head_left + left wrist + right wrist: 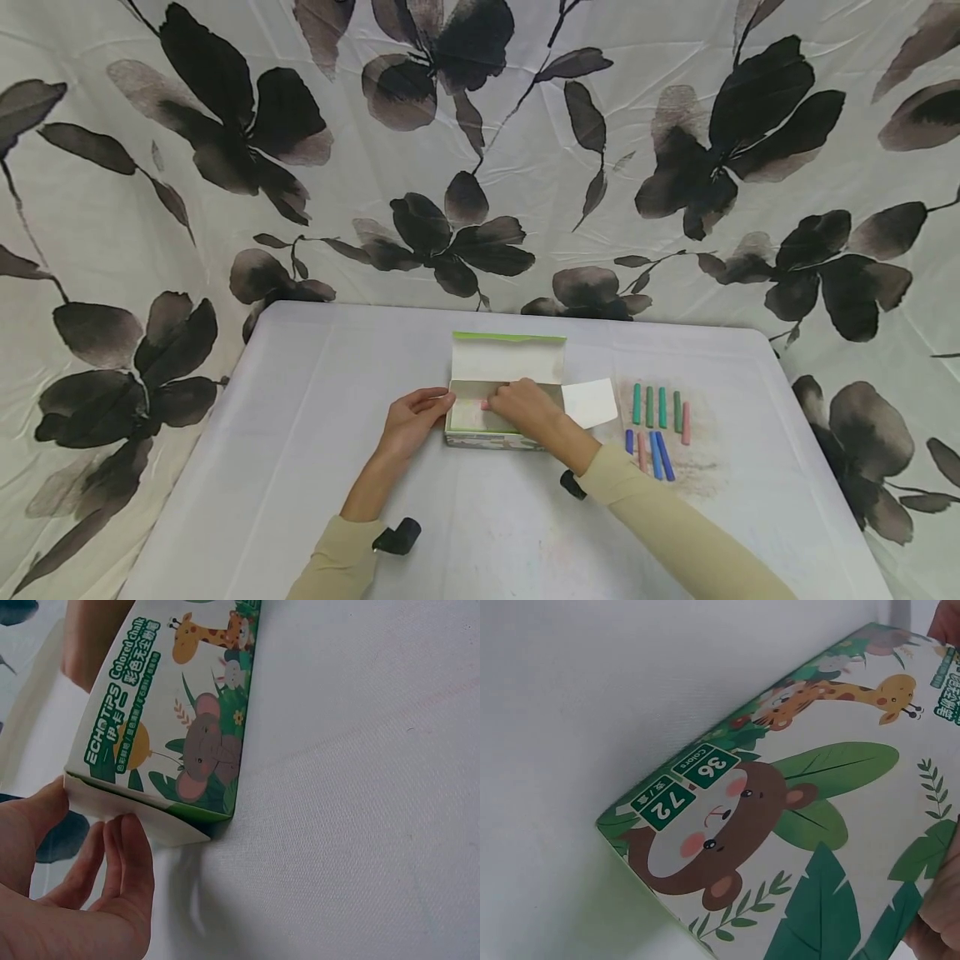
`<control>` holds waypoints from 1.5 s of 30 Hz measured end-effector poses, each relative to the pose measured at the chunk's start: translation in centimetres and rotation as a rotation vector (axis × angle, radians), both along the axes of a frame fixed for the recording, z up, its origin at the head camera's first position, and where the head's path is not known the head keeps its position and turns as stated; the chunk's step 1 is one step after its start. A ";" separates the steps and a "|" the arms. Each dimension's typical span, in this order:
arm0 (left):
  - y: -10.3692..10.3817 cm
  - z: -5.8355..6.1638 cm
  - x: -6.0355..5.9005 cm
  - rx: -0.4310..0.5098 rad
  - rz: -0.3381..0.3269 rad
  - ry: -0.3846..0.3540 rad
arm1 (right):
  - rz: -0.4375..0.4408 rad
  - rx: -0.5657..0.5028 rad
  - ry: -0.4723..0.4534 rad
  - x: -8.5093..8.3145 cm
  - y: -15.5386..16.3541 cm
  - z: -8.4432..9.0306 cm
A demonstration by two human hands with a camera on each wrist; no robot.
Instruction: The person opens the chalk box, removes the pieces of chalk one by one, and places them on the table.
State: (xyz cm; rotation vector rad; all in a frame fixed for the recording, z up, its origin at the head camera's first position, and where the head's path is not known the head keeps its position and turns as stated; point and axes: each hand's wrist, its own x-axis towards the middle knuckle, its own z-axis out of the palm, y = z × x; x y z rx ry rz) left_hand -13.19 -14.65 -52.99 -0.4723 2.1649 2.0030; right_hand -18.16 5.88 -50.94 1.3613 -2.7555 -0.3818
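Open box mid-table, left hand pinching its end flap, right hand curled inside on a pink chalk (barely visible). Could snap under squeezing; could tip the box.

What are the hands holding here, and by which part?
The left hand grips the chalk box at its left end flap; the right hand reaches into it, and whether it holds anything is hidden.

The head view looks forward and down over the white cloth-covered counter. Both wrist views sit very close, sharing the green animal-printed cardboard chalk box from opposite ends.
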 end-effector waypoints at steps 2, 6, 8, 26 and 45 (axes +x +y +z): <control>0.0 -0.1 -0.1 -0.008 0.001 -0.003 | 0.002 0.008 -0.001 0.0 0.0 0.1; 0.1 0.0 -0.2 -0.015 0.004 -0.009 | -0.018 -0.024 -0.047 0.0 0.4 0.1; 0.1 0.0 -0.2 -0.020 0.005 -0.014 | -0.030 -0.071 -0.087 0.0 0.8 0.1; 0.0 0.2 -0.2 -0.018 0.015 -0.015 | -0.043 -0.687 -0.516 -0.5 5.2 2.0; 0.2 0.0 -0.3 -0.008 0.009 -0.019 | -0.264 -0.964 -0.670 0.4 10.5 3.6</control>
